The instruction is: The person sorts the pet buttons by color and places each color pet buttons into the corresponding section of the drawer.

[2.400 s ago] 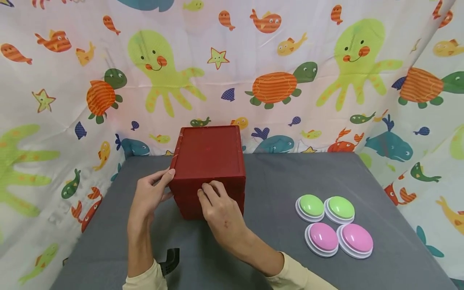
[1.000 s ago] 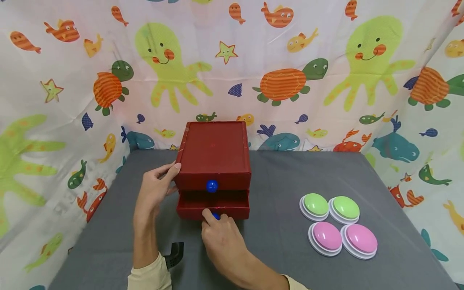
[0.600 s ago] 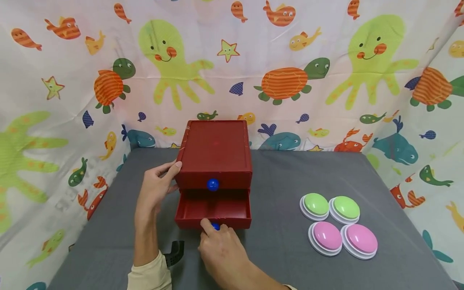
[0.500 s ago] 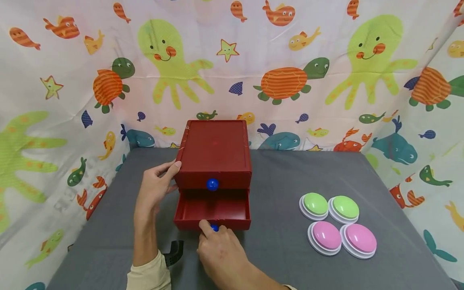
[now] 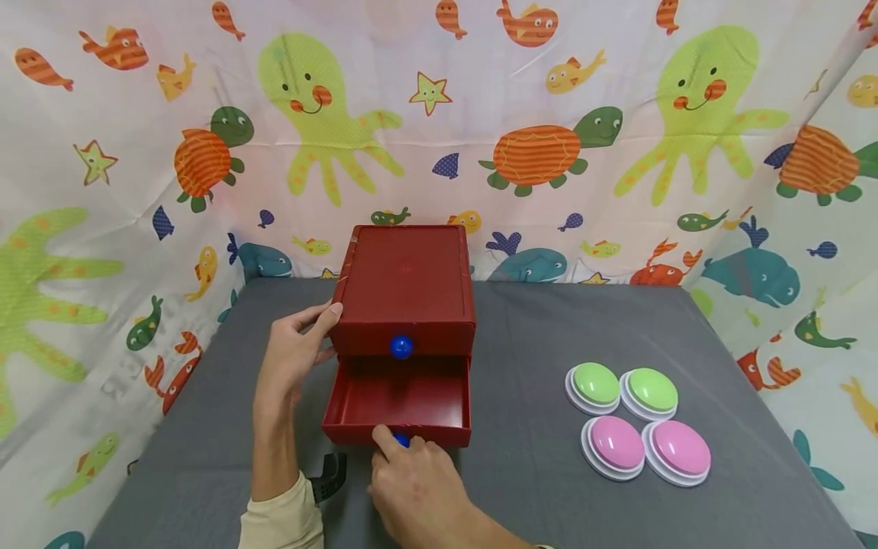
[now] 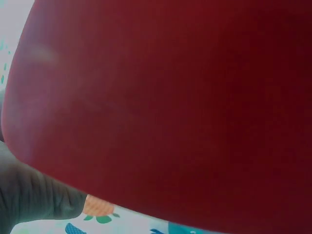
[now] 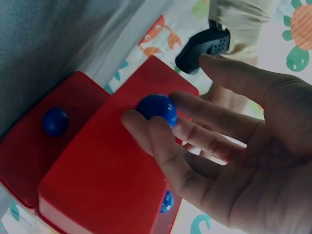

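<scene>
A dark red drawer chest (image 5: 406, 267) stands mid-table. Its lower visible drawer (image 5: 411, 393) is pulled out toward me, with a bare red floor showing. Above it the top drawer is closed, with a blue knob (image 5: 401, 347). My right hand (image 5: 421, 484) holds the pulled drawer's round blue knob (image 7: 157, 109), fingers curled round it; the thumb stands away from it in the right wrist view. My left hand (image 5: 291, 354) rests against the chest's left side, thumb at the front upper corner. The chest's red side (image 6: 146, 97) fills most of the left wrist view.
Two green dome buttons (image 5: 595, 383) and two pink dome buttons (image 5: 617, 442) on white bases sit on the grey table (image 5: 535, 496) to the right. A sea-animal curtain (image 5: 425, 152) surrounds the table's back and sides. A black strap piece (image 5: 329, 476) is at the left cuff.
My right hand has gone from the chest's upper front down to the lower knob. The drawer has slid out toward me with it. My left hand stays at the chest's side.
</scene>
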`<action>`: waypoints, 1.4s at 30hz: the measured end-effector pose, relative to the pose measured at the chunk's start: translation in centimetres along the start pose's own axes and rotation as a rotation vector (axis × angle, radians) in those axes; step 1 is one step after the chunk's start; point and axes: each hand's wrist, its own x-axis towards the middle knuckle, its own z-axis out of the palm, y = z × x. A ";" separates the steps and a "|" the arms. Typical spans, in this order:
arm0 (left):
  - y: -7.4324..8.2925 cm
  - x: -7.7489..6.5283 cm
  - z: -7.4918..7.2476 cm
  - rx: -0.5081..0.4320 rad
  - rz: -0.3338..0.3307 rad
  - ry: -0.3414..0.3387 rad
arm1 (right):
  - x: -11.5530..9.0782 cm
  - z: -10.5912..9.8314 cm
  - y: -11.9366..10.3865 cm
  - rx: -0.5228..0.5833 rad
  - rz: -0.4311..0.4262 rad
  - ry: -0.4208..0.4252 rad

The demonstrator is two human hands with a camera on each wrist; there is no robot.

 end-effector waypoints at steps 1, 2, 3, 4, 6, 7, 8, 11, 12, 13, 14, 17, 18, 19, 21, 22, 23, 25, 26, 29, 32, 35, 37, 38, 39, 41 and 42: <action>0.0 0.0 0.0 -0.002 0.001 -0.001 | -0.1 0.0 0.0 0.002 0.005 0.005; 0.0 0.0 0.0 -0.003 0.001 -0.002 | -0.1 -0.1 -0.1 -0.001 0.004 0.014; 0.0 0.0 0.0 -0.004 0.001 -0.002 | -0.2 -0.1 -0.1 -0.001 0.003 0.020; -0.1 0.0 0.0 -0.006 0.002 -0.002 | -0.3 -0.1 -0.2 -0.001 0.002 0.023; -0.1 0.0 0.0 -0.009 0.000 -0.003 | -0.5 -0.1 -0.3 0.008 -0.003 0.026; -0.1 0.0 0.0 -0.011 0.001 -0.005 | -0.5 -0.1 -0.3 0.015 -0.006 0.019; -0.2 0.0 0.0 -0.013 0.001 -0.005 | -0.6 -0.2 -0.3 0.028 -0.008 0.004; -0.2 0.0 0.0 -0.017 0.005 -0.010 | -0.9 -0.5 -0.2 0.080 -0.008 -0.027; -0.2 0.0 0.0 -0.019 0.007 -0.012 | -1.0 -0.6 -0.2 0.099 -0.011 -0.026; -0.2 0.0 0.0 -0.020 0.007 -0.012 | -1.2 -0.8 -0.1 0.114 -0.017 -0.017; -0.2 0.0 0.0 -0.021 0.007 -0.011 | -1.4 -0.9 -0.1 0.132 -0.025 0.005; -0.2 0.0 -0.1 -0.019 0.007 -0.011 | -2.0 -1.5 0.2 0.154 -0.040 0.128; -0.2 0.0 -0.1 -0.016 0.009 -0.010 | -2.3 -1.8 0.4 0.161 -0.038 0.171; -0.2 0.0 -0.1 -0.014 0.010 -0.009 | -2.5 -2.2 0.5 0.169 -0.029 0.210; -0.2 0.0 0.0 -0.007 0.010 -0.009 | -2.9 -2.9 0.9 0.179 0.006 0.286; -0.2 0.0 0.0 -0.004 0.010 -0.008 | -3.2 -3.3 1.1 0.192 0.031 0.308; -0.2 0.0 0.0 -0.003 0.010 -0.008 | -3.4 -3.8 1.3 0.208 0.062 0.324; -0.2 0.0 0.0 -0.002 0.009 -0.006 | -3.8 -4.7 2.0 0.221 0.134 0.356; -0.2 0.0 0.0 -0.004 0.008 -0.007 | -4.0 -5.1 2.4 0.216 0.170 0.377; -0.3 0.0 0.0 0.001 0.005 -0.006 | -4.6 -6.3 4.0 0.166 0.307 0.385; -0.3 0.0 0.0 0.002 0.001 -0.006 | -5.2 -6.7 6.5 0.089 0.416 0.371; -0.3 0.0 -0.1 0.003 0.000 -0.004 | -5.6 -6.5 9.9 0.065 0.511 0.298; -0.3 0.0 -0.2 0.003 0.003 -0.007 | -5.9 -6.0 12.4 0.066 0.557 0.219; -0.3 0.0 -0.2 0.003 0.005 -0.009 | -6.2 -5.6 13.7 0.070 0.567 0.186; -0.3 0.0 -0.2 0.005 0.007 -0.010 | -6.4 -5.2 14.9 0.068 0.574 0.156; -0.2 0.0 -0.1 0.005 0.007 -0.013 | -6.9 -4.3 17.3 0.075 0.571 0.100; -0.2 0.0 -0.1 0.007 0.005 -0.013 | -7.2 -3.8 18.4 0.089 0.567 0.073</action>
